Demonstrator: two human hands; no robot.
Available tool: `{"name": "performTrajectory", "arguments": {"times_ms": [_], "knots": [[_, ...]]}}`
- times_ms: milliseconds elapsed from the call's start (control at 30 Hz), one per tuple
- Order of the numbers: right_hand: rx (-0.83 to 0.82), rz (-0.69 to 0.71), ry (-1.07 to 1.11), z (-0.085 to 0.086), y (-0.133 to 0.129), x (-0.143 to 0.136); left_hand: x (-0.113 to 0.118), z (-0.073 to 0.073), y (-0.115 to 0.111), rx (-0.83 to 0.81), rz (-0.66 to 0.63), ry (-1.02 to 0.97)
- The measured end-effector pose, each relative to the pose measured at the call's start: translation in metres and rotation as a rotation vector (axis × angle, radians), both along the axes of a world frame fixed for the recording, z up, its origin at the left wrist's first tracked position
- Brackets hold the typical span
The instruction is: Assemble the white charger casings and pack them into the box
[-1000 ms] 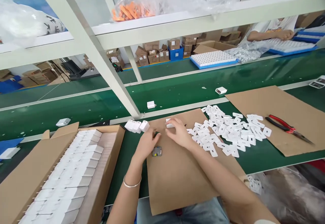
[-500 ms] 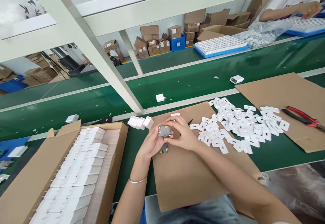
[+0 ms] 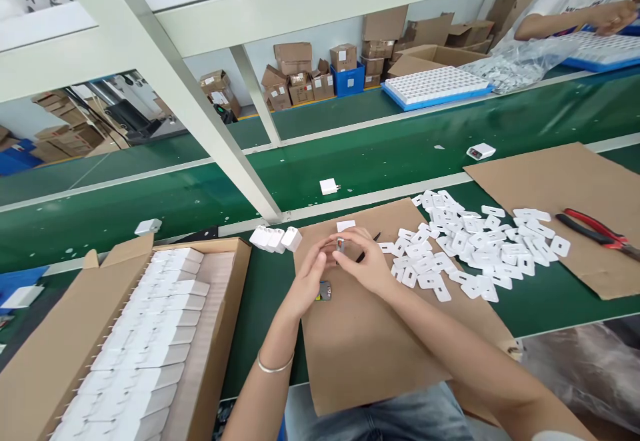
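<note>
Both hands meet over the brown cardboard sheet (image 3: 380,348), around a small grey charger circuit module (image 3: 340,244) turned end-on. My right hand (image 3: 369,264) pinches it between thumb and fingers. Curled against its other side is my left hand (image 3: 309,278), its fingertips partly hidden. A second grey module with a yellow part (image 3: 324,291) lies on the cardboard just below my left hand. Beyond the hands lie a small white piece (image 3: 345,226) and a dark, thin tool (image 3: 369,246), partly covered by my right hand. Many white faceplates (image 3: 470,248) are heaped to the right.
At left, an open carton (image 3: 235,308) holds rows of white charger housings (image 3: 130,354). Several white housings (image 3: 275,238) stand beside it. Red-and-black pliers (image 3: 595,228) rest at right. White chargers (image 3: 329,186) sit on the green conveyor (image 3: 400,154). A co-worker's hand (image 3: 613,18) is across the line.
The module has been turned from its broad side to its end and moved slightly up and right. Chargers on the conveyor have shifted right. The second module on the cardboard is more exposed.
</note>
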State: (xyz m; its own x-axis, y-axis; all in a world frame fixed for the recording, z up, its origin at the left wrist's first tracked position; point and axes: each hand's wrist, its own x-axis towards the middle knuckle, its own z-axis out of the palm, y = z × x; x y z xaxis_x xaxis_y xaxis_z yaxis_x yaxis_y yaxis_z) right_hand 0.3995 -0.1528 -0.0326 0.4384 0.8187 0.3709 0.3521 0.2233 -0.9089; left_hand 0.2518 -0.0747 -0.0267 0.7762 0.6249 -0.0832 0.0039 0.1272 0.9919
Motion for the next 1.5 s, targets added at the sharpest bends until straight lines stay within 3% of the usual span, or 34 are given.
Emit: {"name": "performTrajectory", "arguments": {"times_ms": [167,267,467,567,667,800,900,967,1000,1133,1200,1333,1500], "knots": [[-0.073,0.027,0.314,-0.008,0.005,0.001,0.009,-0.001,-0.01,0.117,0.058,-0.031],[-0.122,0.088,0.453,-0.01,0.007,0.002,0.01,-0.003,-0.012,0.086,0.104,-0.012],[-0.109,0.547,0.779,-0.007,0.008,0.012,0.01,0.003,-0.01,-0.342,0.011,-0.3],[-0.076,0.679,0.837,-0.009,0.007,0.015,0.009,0.008,-0.011,-0.505,-0.018,-0.397],[-0.092,0.699,0.795,-0.012,0.005,0.015,0.008,0.008,-0.013,-0.597,-0.06,-0.431],[-0.069,0.62,0.72,-0.012,0.005,0.014,0.009,0.002,-0.016,-0.695,-0.107,-0.447],[-0.042,0.598,0.691,-0.01,0.006,0.013,0.01,-0.002,-0.017,-0.676,-0.152,-0.372],[-0.045,0.565,0.712,-0.01,0.007,0.012,0.009,-0.003,-0.015,-0.497,-0.125,-0.221],[-0.052,0.529,0.733,-0.01,0.009,0.012,0.008,-0.002,-0.012,-0.325,-0.046,-0.123],[-0.071,0.291,0.791,-0.014,0.014,0.015,-0.005,-0.002,0.012,0.665,0.533,0.275],[-0.081,0.216,0.819,-0.017,0.015,0.017,-0.013,-0.004,0.028,1.01,0.648,0.483],[-0.079,0.193,0.859,-0.017,0.015,0.018,-0.021,-0.016,0.049,1.238,0.474,0.801],[-0.089,0.178,0.844,-0.013,0.013,0.017,-0.015,-0.022,0.042,1.304,0.369,0.839]]}}
